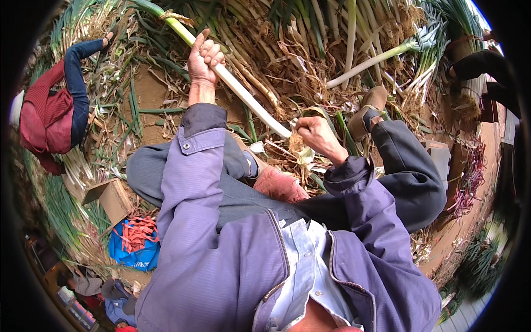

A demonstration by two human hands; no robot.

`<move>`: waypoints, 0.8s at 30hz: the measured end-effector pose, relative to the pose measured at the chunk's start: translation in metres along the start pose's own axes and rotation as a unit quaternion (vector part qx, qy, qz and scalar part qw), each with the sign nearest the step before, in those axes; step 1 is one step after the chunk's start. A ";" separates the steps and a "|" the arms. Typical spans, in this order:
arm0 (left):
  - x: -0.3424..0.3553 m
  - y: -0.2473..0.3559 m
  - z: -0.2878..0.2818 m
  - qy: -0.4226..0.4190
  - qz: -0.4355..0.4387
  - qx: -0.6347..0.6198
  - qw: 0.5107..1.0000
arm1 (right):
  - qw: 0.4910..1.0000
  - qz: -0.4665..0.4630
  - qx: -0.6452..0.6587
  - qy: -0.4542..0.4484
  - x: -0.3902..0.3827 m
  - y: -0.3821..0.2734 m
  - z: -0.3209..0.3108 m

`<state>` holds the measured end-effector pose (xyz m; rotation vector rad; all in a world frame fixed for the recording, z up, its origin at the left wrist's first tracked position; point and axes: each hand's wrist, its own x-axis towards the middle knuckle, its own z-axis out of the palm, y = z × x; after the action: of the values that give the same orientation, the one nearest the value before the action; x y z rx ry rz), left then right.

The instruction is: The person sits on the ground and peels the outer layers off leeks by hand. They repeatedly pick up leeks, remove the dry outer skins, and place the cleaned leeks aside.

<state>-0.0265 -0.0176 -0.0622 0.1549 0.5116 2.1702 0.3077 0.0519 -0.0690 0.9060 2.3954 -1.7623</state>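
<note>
littered ground (152, 91), blue bag (145, 259) of red strips (135, 235), held leek (251, 103)

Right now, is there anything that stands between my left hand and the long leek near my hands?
Nothing visible: the left hand is closed directly around the leek. The right hand is by its root end; whether it touches is unclear.

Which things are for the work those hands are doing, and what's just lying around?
Part of the job:
leek
left hand, gripping it
right hand, by the roots
piled leeks, probably

Seemingly lying about:
dry leaves
brown cardboard
</note>
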 end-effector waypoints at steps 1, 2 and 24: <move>0.000 0.001 0.001 0.007 0.012 0.031 0.999 | 0.978 -0.104 -0.173 0.049 0.005 0.031 0.004; -0.001 0.001 -0.002 0.017 0.024 0.061 0.998 | 0.970 -0.059 -0.235 0.033 0.004 0.039 0.001; 0.001 -0.144 -0.096 0.054 -0.055 0.849 0.522 | 0.630 -0.183 -0.451 0.605 0.168 -0.134 -0.384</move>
<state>0.0521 0.0308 -0.2087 0.9608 2.4323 0.7232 0.2225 0.4385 0.1245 1.6841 3.5838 0.7321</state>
